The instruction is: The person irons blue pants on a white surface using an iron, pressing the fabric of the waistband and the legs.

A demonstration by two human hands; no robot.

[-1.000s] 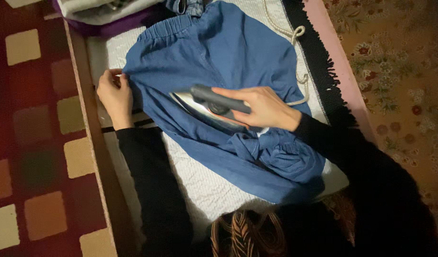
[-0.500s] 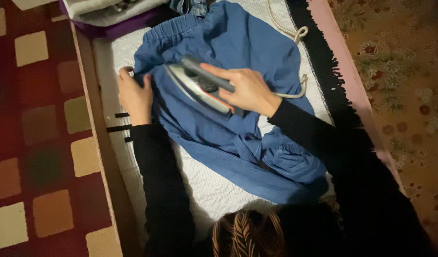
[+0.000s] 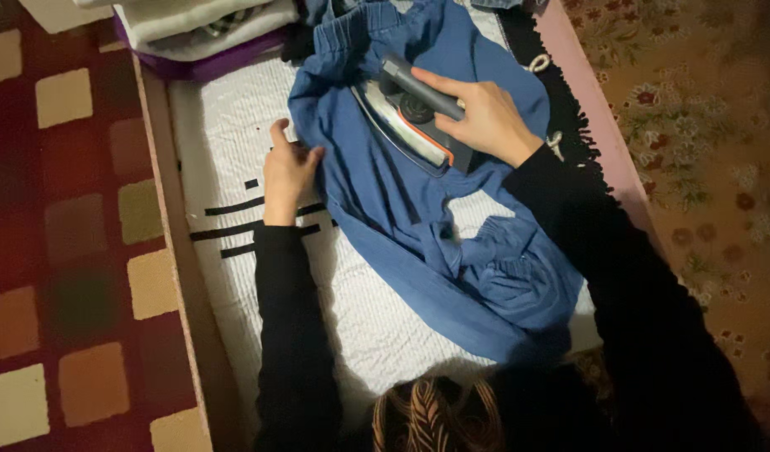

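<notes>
Ironing is under way: the right hand (image 3: 485,121), fingers wrapped around the handle, presses an iron (image 3: 406,125) onto blue trousers (image 3: 402,192) spread on a white padded cover (image 3: 226,142), while the left hand (image 3: 286,172) pinches the fabric's edge taut; smoothing onward probably needs steady tension.

We see no packages, labels, signs or screens here; nothing in view bears a wrapper, a tag or a display, from the near edge to the far.
</notes>
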